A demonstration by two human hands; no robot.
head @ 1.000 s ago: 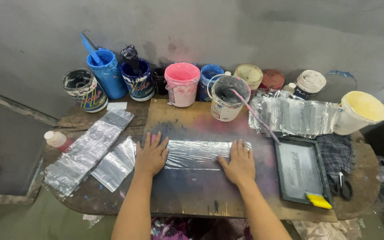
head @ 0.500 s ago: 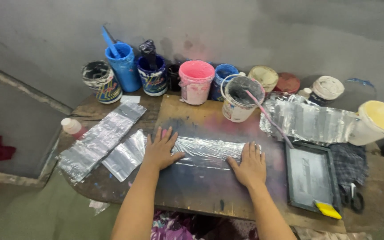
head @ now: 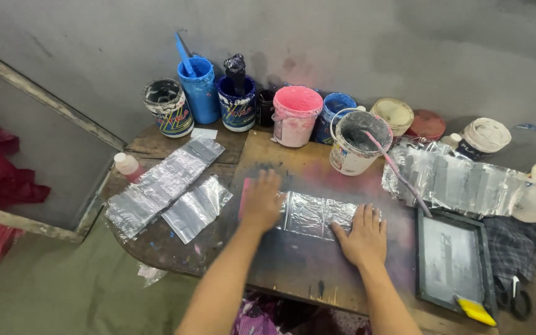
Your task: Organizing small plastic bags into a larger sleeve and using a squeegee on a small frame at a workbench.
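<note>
- Presently, both hands lay flat on a clear, crinkled plastic sheet [head: 314, 214] spread across the dark, paint-stained wooden desk [head: 280, 267].
- The left hand [head: 260, 200] pressed palm-down on the sheet's left end, fingers spread wide and gripping nothing, seemingly to pin that end in place.
- The right hand [head: 361, 234] rested on the sheet's near right edge, fingers likewise splayed flat, holding nothing; the pose looked like smoothing or steadying the film against the board.
- Just behind the sheet stood a white paint bucket with dark contents [head: 356, 141], a pink-stained stirring stick [head: 398, 174] leaning out of it toward the right.
- A row of paint tubs lined the wall: a pink bucket [head: 294, 116], a tall blue bucket [head: 198, 89], a navy tub [head: 237, 102].
- Long strips of clear plastic film [head: 165, 186] lay apart at the desk's left corner, likely spare stock.
- A black-framed printing screen [head: 451, 260] sat to the right, a yellow-edged scraper [head: 474, 310] at its near corner.
</note>
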